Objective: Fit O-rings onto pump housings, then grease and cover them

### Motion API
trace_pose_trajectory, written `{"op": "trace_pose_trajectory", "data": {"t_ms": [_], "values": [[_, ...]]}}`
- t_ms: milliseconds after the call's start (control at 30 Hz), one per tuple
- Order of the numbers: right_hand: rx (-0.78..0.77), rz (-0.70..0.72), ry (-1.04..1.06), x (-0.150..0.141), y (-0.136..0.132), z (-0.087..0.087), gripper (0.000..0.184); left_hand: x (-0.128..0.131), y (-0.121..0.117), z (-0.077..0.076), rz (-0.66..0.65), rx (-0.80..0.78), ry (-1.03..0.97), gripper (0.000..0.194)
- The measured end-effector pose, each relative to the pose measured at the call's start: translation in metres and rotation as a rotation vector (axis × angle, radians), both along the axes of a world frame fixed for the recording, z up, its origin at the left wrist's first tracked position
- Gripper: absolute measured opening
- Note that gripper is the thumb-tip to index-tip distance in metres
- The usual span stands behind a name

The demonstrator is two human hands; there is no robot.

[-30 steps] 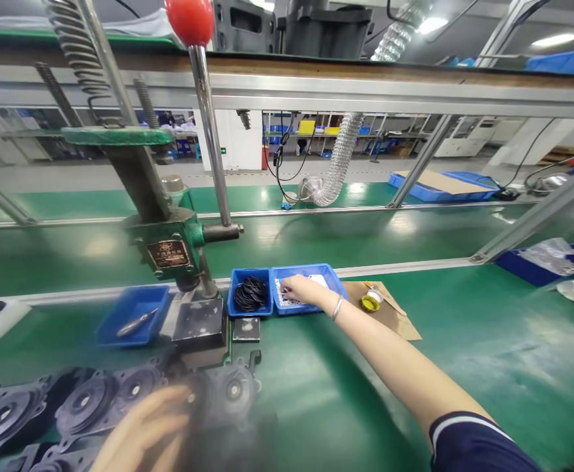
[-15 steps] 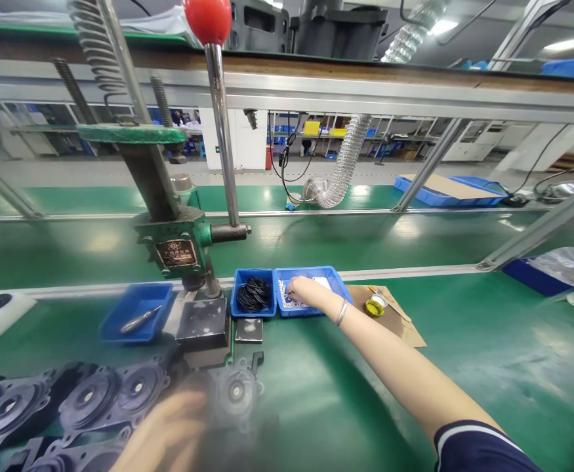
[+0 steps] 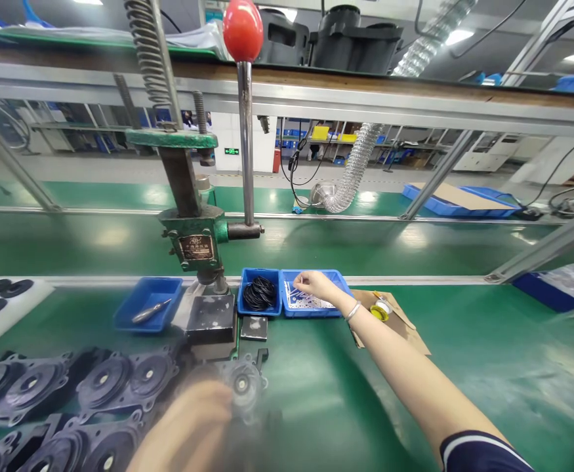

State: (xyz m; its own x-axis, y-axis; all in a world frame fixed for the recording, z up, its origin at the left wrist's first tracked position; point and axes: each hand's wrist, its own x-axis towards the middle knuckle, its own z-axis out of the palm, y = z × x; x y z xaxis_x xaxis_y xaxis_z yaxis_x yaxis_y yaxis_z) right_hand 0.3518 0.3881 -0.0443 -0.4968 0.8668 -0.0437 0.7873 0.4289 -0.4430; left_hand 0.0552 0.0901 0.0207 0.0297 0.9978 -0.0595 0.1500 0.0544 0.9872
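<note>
My right hand (image 3: pixel 311 283), with a metal bangle at its wrist, is over a shallow blue tray (image 3: pixel 340 313) of small white parts. Its thumb and fingertips are pinched together; what they hold is too small to make out. My left hand (image 3: pixel 195 413) is smeared by motion at the bottom, beside a dark grey cover with round recesses (image 3: pixel 243 387). Whether it grips that cover cannot be told. A blue bin (image 3: pixel 242 308) of black rubber rings (image 3: pixel 260 294) adjoins the tray on its left.
A green hand press (image 3: pixel 195 242) with a red-knobbed lever (image 3: pixel 246 144) stands left of centre. Left of it are a blue bin with a pointed metal tool (image 3: pixel 151 311) and rows of similar covers (image 3: pixel 35 387). Cardboard (image 3: pixel 409 331) with a yellow-rimmed pot (image 3: pixel 379 312) lies right.
The camera view has shifted, so the bench appears further right. My right hand has lifted slightly within the tray, its fingers now pinched. My left hand stays by the cover, still blurred.
</note>
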Motion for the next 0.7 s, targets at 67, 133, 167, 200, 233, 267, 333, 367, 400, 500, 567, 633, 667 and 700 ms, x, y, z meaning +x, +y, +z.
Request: {"op": "trace_pose_trajectory", "data": {"t_ms": [67,133,167,200,233,267,333,367,400,500,567,633,667,700], "values": [[-0.026,-0.017,0.103,0.001,-0.001,0.005,0.023,0.005,-0.002,0.004,-0.005,0.014,-0.028,0.019],[-0.044,-0.020,0.206,0.000,-0.005,0.015,0.026,0.012,-0.003,0.008,-0.003,0.027,-0.084,0.021],[-0.047,-0.013,0.255,-0.003,-0.010,0.022,0.028,0.015,-0.003,0.009,0.003,0.012,-0.124,0.023],[-0.048,0.001,0.299,-0.006,-0.017,0.031,0.031,0.019,-0.002,0.010,0.011,-0.021,-0.173,0.025],[-0.048,0.024,0.337,-0.011,-0.027,0.042,0.033,0.023,0.001,0.009,0.020,-0.068,-0.236,0.028],[-0.049,0.058,0.367,-0.017,-0.040,0.053,0.035,0.027,0.005,0.009,0.031,-0.126,-0.320,0.032],[-0.066,0.166,0.397,-0.031,-0.075,0.078,0.033,0.037,0.015,0.007,0.043,-0.240,-0.539,0.039],[-0.081,0.235,0.395,-0.037,-0.095,0.089,0.029,0.042,0.020,0.007,0.036,-0.280,-0.636,0.040],[-0.089,0.303,0.389,-0.044,-0.116,0.098,0.022,0.048,0.025,0.006,0.021,-0.306,-0.707,0.041],[-0.025,0.535,0.345,-0.059,-0.168,0.113,0.005,0.063,0.034,0.006,-0.032,-0.327,-0.746,0.040],[0.052,0.562,0.330,-0.063,-0.187,0.112,0.006,0.069,0.033,0.006,-0.025,-0.326,-0.717,0.037],[0.109,0.516,0.348,-0.065,-0.194,0.105,0.006,0.070,0.030,0.005,0.012,-0.325,-0.702,0.035],[0.129,0.492,0.363,-0.066,-0.195,0.100,0.006,0.069,0.029,0.004,0.030,-0.320,-0.697,0.033],[0.146,0.475,0.382,-0.066,-0.195,0.094,0.006,0.068,0.028,0.003,0.045,-0.316,-0.696,0.032]]}}
